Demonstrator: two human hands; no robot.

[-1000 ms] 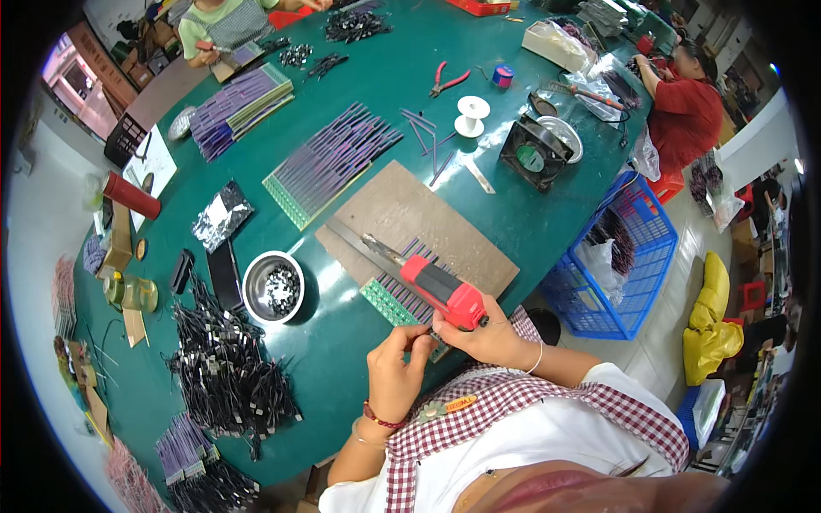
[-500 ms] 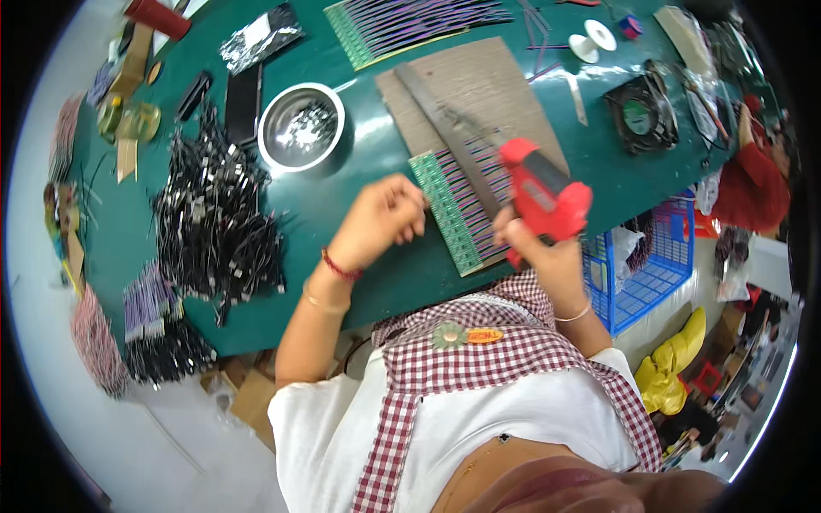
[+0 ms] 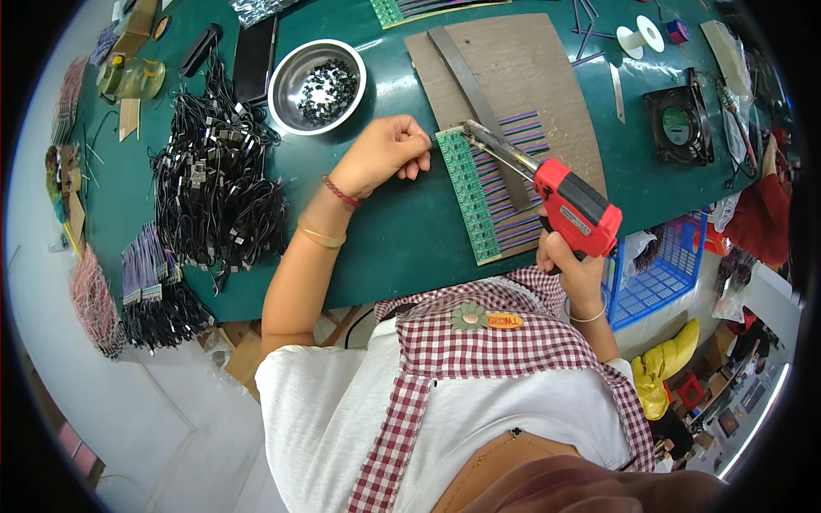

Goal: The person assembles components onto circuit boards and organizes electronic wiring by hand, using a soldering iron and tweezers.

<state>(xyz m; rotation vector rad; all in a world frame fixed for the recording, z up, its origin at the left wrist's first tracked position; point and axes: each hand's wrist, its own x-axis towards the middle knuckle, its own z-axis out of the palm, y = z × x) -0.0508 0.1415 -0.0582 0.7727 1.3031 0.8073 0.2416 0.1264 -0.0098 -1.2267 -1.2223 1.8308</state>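
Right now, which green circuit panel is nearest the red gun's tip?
The green panel beside the left hand; the other panel is cut by the picture's top edge.

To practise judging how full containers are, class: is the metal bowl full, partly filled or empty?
Partly filled: the metal bowl holds small black pieces, with bare metal showing around them.

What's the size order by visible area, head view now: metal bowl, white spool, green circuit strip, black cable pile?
1. Black cable pile
2. Metal bowl
3. Green circuit strip
4. White spool
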